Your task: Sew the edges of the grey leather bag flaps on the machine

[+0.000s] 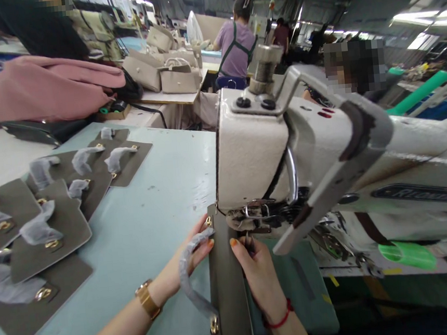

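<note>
A grey-brown bag panel point(229, 281) runs lengthwise under the sewing machine head point(253, 149). On its left side is a carry handle point(186, 275) in clear plastic wrap, fixed by gold-coloured hardware at both ends. My left hand point(194, 251) grips the panel's left edge by the upper gold fitting, its fingers passing inside the handle loop. At the right edge, my right hand point(259, 266) is closed with the thumb pressed on the panel. A small dark pointed tool point(249, 242), resembling thread snips, pokes out between its fingers. The needle area is partly hidden.
Several similar panels with wrapped handles point(56, 224) overlap on the left of the pale blue table point(163, 193). Pink material point(52, 88) lies beyond them, near finished beige bags point(179, 80). The machine's grey lever point(327, 189) slants down beside my right hand. Other people work behind.
</note>
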### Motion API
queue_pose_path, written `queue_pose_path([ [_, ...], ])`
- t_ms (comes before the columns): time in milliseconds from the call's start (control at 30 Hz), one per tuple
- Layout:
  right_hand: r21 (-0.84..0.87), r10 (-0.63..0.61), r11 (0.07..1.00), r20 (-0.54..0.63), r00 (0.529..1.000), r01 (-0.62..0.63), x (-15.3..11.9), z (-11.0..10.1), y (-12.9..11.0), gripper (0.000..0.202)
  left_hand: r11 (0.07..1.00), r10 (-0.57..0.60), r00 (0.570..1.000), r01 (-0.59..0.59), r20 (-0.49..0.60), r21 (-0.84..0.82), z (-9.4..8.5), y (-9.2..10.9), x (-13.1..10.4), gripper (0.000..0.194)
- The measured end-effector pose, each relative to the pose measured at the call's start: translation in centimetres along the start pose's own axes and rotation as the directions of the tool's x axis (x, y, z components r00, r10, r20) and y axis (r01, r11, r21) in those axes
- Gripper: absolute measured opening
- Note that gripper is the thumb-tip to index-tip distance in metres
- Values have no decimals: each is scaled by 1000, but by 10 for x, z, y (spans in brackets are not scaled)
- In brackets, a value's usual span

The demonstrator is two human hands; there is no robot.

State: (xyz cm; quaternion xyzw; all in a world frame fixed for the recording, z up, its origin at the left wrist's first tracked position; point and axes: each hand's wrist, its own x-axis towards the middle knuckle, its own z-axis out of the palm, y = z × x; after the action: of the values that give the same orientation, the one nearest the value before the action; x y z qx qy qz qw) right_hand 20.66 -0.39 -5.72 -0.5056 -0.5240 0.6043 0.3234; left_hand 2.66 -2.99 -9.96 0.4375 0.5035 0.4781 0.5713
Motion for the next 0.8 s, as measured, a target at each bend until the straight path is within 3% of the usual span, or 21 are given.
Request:
queue_pose_path([
  [167, -59, -6, 998, -13, 1000, 6, -7, 2, 2, 36, 990, 119, 989, -111, -87, 88, 27, 23, 10, 52],
  [300, -132, -14, 991, -20, 1000, 11, -12, 1, 7, 39, 994, 82, 972, -64, -219, 88, 44, 48, 16, 36],
  [433, -182, -38, 982, 27, 999, 43, -13, 4, 9, 42, 999, 28, 955, -18, -297, 38, 42, 55, 9, 33],
  [633, -192, -51, 980, 31, 998, 56, -15, 11, 14, 45, 1000, -2, 949, 12, -317, 28, 31, 58, 3, 29],
  [800, -221, -159, 965, -76, 984, 139, -23, -5, -11, 28, 998, -55, 953, 51, -299, -21, 34, 55, 2, 33],
])
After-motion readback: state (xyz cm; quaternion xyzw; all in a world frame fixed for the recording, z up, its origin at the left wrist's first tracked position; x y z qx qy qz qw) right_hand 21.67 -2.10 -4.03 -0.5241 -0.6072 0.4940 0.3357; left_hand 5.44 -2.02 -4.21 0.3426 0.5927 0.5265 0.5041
